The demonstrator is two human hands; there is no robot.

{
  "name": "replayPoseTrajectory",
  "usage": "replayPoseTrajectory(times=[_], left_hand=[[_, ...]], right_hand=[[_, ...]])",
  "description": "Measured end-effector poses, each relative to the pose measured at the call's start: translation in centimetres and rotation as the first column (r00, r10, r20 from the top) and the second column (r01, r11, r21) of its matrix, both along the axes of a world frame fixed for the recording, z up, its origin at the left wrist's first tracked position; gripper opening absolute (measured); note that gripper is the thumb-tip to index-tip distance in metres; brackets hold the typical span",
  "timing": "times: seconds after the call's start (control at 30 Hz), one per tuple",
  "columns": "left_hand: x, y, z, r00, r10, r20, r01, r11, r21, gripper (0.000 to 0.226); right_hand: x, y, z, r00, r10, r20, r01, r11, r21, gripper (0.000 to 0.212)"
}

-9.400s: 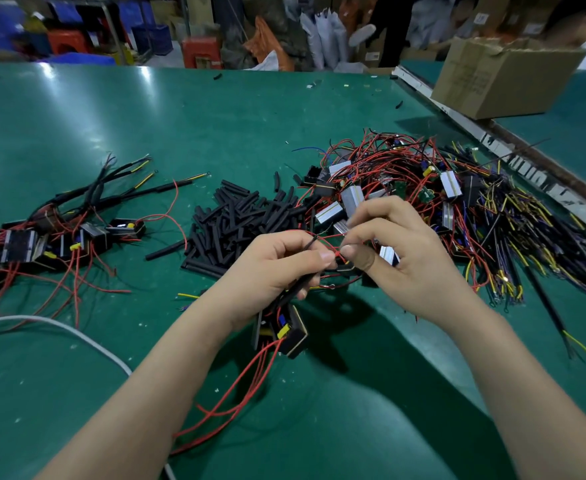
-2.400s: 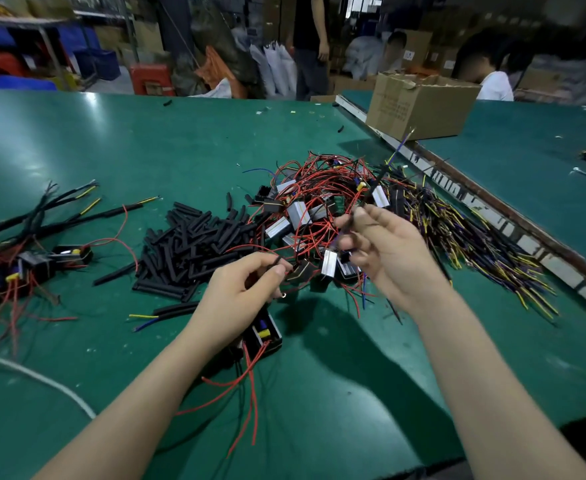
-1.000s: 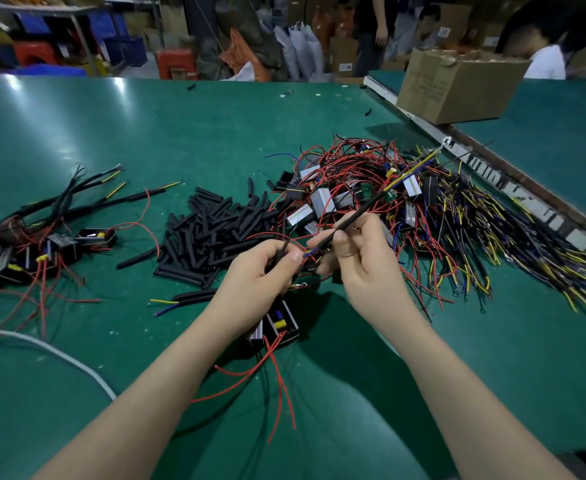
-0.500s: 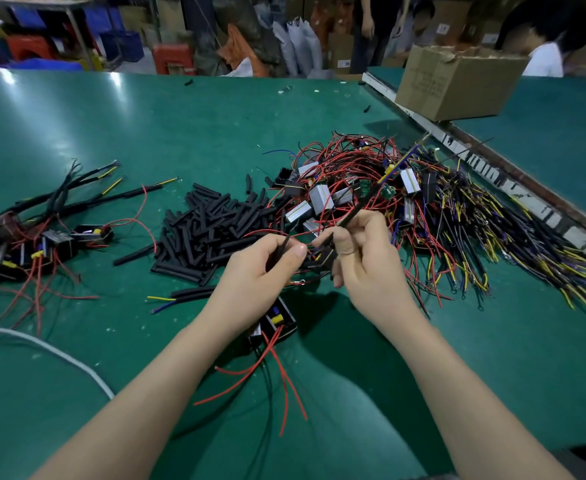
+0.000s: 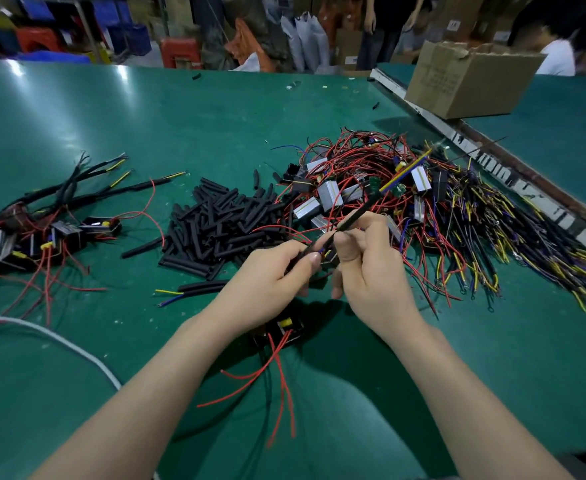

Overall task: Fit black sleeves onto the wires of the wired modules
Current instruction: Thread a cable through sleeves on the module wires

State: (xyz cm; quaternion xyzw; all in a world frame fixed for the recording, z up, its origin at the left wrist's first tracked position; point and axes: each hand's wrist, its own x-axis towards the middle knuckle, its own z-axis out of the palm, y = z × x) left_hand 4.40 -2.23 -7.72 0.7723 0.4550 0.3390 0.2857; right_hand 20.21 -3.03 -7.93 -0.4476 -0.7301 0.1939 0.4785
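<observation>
at frame centre my right hand (image 5: 371,268) pinches the black sleeve (image 5: 355,216), my left hand (image 5: 270,282) pinches the wires (image 5: 405,169) near the module (image 5: 286,329) below. i'd keep the wires taut and straight, sliding steadily. the sleeve is matte, thin tubing; the wires are glossy yellow and blue.

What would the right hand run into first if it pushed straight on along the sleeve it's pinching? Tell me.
Probably the tangle of red-wired modules. The right hand pinches a black sleeve aimed up and to the right over that pile, though how far above it is unclear.
</observation>
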Motion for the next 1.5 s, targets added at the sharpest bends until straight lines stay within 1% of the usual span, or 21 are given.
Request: replayPoseTrajectory(times=[0.03,0.1,0.17,0.2,0.23,0.3,0.4,0.47,0.53,0.63,0.67,0.8,0.87,0.97,1.03,1.1,1.2,1.33,1.5], left_hand=[[0.0,-0.1,0.1,1.0,-0.014,0.011,0.014,1.0,-0.012,0.028],[0.1,-0.1,0.2,1.0,-0.021,0.023,0.021,1.0,-0.014,0.024],[0.1,-0.1,0.3,0.999,-0.026,0.043,0.026,1.0,-0.003,0.023],[0.1,-0.2,0.4,0.998,-0.032,0.057,0.033,0.999,-0.003,0.022],[0.1,-0.2,0.5,0.997,-0.041,0.072,0.041,0.999,-0.003,0.021],[0.1,-0.4,0.6,0.995,-0.058,0.087,0.058,0.998,0.002,0.02],[0.1,-0.4,0.4,0.995,-0.069,0.069,0.069,0.998,0.002,0.018],[0.0,-0.3,0.2,0.996,-0.07,0.059,0.07,0.998,-0.004,0.016],[-0.1,-0.2,0.2,0.993,-0.074,0.089,0.076,0.997,-0.016,0.016],[-0.3,0.1,0.2,0.975,-0.078,0.207,0.092,0.994,-0.056,0.016],[-0.3,0.2,0.1,0.966,-0.073,0.248,0.093,0.993,-0.067,0.016],[-0.4,0.5,-0.2,0.945,-0.027,0.326,0.073,0.989,-0.131,0.022],[-0.5,0.6,-0.2,0.944,-0.029,0.33,0.079,0.987,-0.138,0.022],[-0.9,0.7,-0.2,0.961,-0.087,0.261,0.104,0.993,-0.05,0.022],[-1.0,0.6,-0.1,0.964,-0.103,0.246,0.113,0.993,-0.029,0.019],[-1.0,0.6,0.0,0.955,-0.096,0.281,0.114,0.992,-0.048,0.018],[-0.9,0.5,0.1,0.939,-0.08,0.333,0.107,0.992,-0.062,0.015],[-0.7,0.3,0.2,0.924,-0.044,0.379,0.076,0.995,-0.071,0.017],[-0.4,0.0,0.3,0.912,-0.002,0.411,0.032,0.997,-0.067,0.011]], right_hand=[[0.1,0.0,0.0,0.999,-0.017,0.032,0.017,1.0,0.01,0.003],[0.2,0.0,0.2,0.994,-0.066,0.086,0.062,0.997,0.045,0.012],[0.5,0.0,0.4,0.986,-0.117,0.122,0.107,0.991,0.085,0.012],[0.5,0.1,0.5,0.983,-0.133,0.126,0.122,0.989,0.089,0.01],[0.5,0.1,0.5,0.987,-0.131,0.098,0.124,0.99,0.07,0.008],[0.3,0.1,0.4,0.995,-0.085,-0.059,0.084,0.996,-0.016,0.008],[-0.1,-0.1,0.5,0.957,0.014,-0.289,-0.07,0.98,-0.187,0.013],[-0.2,-0.3,0.7,0.932,0.062,-0.357,-0.175,0.94,-0.294,0.018],[-0.1,-0.3,1.0,0.91,0.068,-0.408,-0.221,0.914,-0.341,0.023],[-0.1,-0.4,1.6,0.835,0.031,-0.549,-0.273,0.891,-0.364,0.024],[-0.1,-0.4,1.8,0.819,0.01,-0.574,-0.27,0.889,-0.37,0.023],[-0.2,-0.3,1.9,0.77,-0.135,-0.623,-0.161,0.905,-0.395,0.02],[-0.3,-0.1,1.8,0.747,-0.157,-0.646,-0.152,0.905,-0.397,0.02],[-0.7,-0.3,1.7,0.737,-0.152,-0.659,-0.176,0.898,-0.403,0.02],[-0.9,-0.4,1.6,0.741,-0.157,-0.653,-0.171,0.897,-0.409,0.02],[-1.0,-0.4,1.7,0.735,-0.183,-0.653,-0.168,0.883,-0.437,0.018],[-0.9,-0.5,1.8,0.697,-0.197,-0.69,-0.232,0.848,-0.477,0.017],[-1.1,-0.5,1.9,0.65,-0.193,-0.735,-0.301,0.823,-0.482,0.018],[-1.1,-0.6,1.7,0.658,-0.215,-0.722,-0.304,0.801,-0.516,0.016]])
